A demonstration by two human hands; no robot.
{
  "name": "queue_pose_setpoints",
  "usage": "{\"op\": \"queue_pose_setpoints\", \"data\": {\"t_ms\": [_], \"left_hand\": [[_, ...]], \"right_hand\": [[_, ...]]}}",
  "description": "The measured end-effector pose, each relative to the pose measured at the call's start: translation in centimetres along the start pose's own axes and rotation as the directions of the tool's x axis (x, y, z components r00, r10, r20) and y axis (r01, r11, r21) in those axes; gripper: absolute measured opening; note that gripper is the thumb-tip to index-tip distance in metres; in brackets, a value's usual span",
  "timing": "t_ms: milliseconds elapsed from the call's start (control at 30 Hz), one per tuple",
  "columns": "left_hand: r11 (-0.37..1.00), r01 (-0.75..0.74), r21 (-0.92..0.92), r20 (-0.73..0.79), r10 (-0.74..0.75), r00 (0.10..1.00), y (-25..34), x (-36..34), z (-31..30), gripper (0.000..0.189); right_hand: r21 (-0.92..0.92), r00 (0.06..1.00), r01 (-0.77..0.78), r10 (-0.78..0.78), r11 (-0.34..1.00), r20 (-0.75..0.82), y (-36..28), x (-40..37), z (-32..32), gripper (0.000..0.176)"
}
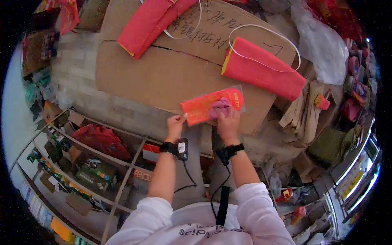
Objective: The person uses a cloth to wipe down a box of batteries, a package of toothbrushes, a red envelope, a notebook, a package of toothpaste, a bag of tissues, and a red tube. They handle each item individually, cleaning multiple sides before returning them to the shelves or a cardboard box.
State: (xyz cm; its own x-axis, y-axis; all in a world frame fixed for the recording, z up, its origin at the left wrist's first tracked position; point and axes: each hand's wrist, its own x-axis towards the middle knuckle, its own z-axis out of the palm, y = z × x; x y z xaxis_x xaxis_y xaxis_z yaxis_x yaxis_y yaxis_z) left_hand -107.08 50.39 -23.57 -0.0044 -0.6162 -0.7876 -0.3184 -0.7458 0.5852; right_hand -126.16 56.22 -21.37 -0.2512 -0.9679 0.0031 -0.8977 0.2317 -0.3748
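Observation:
A pack of red envelopes (200,107) with gold print is in a clear plastic sleeve, over the near part of a large cardboard sheet (139,77). My left hand (175,123) is closed, pinching the pack's lower left corner between thumb and finger. On the pack's right half, my right hand (228,122) is closed on a crumpled pink cloth (217,108) and presses it against the sleeve. The fingertips of the right hand are partly hidden by the cloth. Both wrists wear black straps with small cabled devices.
Two red rolls, the left roll (151,26) and the right roll (263,67), lie on the cardboard with white cord loops. Clear plastic film (318,45) and folded brown paper (300,108) are at the right. Shelving with boxed goods (96,173) stands at the lower left.

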Motion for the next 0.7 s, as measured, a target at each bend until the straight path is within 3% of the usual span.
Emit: {"op": "queue_pose_setpoints", "data": {"t_ms": [33, 133, 267, 333, 367, 433, 500, 567, 600, 667, 700], "left_hand": [[1.000, 0.006, -0.007, -0.018, -0.006, 1.000, -0.5, 0.2, 0.1, 0.024], [1.000, -0.010, -0.023, -0.030, 0.009, 0.999, 0.1, 0.0, 0.3, 0.024], [1.000, 0.004, -0.002, -0.024, -0.004, 1.000, -1.1, 0.4, 0.1, 0.024], [0.999, 0.025, 0.041, -0.036, -0.023, 0.999, 0.6, -0.3, 0.3, 0.024], [0.995, 0.047, 0.093, -0.049, -0.043, 0.998, 1.2, -0.7, 0.3, 0.024], [0.993, 0.013, 0.115, -0.068, -0.005, 0.998, 0.9, -1.0, 0.5, 0.022], [0.990, -0.031, 0.138, -0.079, 0.042, 0.996, -0.4, -0.4, 0.5, 0.020], [0.962, -0.187, -0.197, -0.060, 0.178, 0.982, -3.8, 1.0, 0.3, 0.018], [0.963, -0.186, -0.194, -0.060, 0.178, 0.982, -3.6, 0.9, 0.2, 0.018], [0.973, -0.176, 0.152, -0.073, 0.188, 0.979, -2.8, 0.5, -0.2, 0.015], [0.972, -0.174, 0.159, -0.069, 0.187, 0.980, -2.5, 0.4, -0.2, 0.015]], "right_hand": [[-0.090, 1.000, -0.026, 0.027, 0.996, 0.009, 0.9, -0.2, -0.2, 0.018], [-0.142, 0.990, -0.123, 0.111, 0.982, -0.087, 4.1, -0.4, -1.6, 0.023], [-0.200, 0.974, -0.227, 0.217, 0.953, -0.073, 6.1, -0.2, -3.9, 0.020], [0.074, 0.876, -0.400, 0.404, 0.914, -0.263, 4.9, 0.2, -4.5, 0.020], [0.075, 0.879, -0.396, 0.401, 0.915, -0.259, 3.6, 0.3, -4.4, 0.020], [0.313, 0.958, -0.276, 0.288, 0.909, 0.010, -0.4, 0.4, -3.6, 0.018], [0.325, 0.957, -0.246, 0.175, 0.913, 0.231, -4.5, 0.0, -0.7, 0.019], [0.240, 0.986, 0.166, -0.167, 0.957, -0.015, -7.7, 1.6, 2.4, 0.028], [0.242, 0.986, 0.164, -0.165, 0.956, -0.016, -8.6, 2.6, 3.0, 0.028], [0.229, 0.996, 0.054, -0.070, 0.972, 0.063, -9.8, 3.8, 3.5, 0.024], [0.231, 0.996, 0.047, -0.063, 0.972, 0.063, -9.4, 3.8, 3.7, 0.024]]}}
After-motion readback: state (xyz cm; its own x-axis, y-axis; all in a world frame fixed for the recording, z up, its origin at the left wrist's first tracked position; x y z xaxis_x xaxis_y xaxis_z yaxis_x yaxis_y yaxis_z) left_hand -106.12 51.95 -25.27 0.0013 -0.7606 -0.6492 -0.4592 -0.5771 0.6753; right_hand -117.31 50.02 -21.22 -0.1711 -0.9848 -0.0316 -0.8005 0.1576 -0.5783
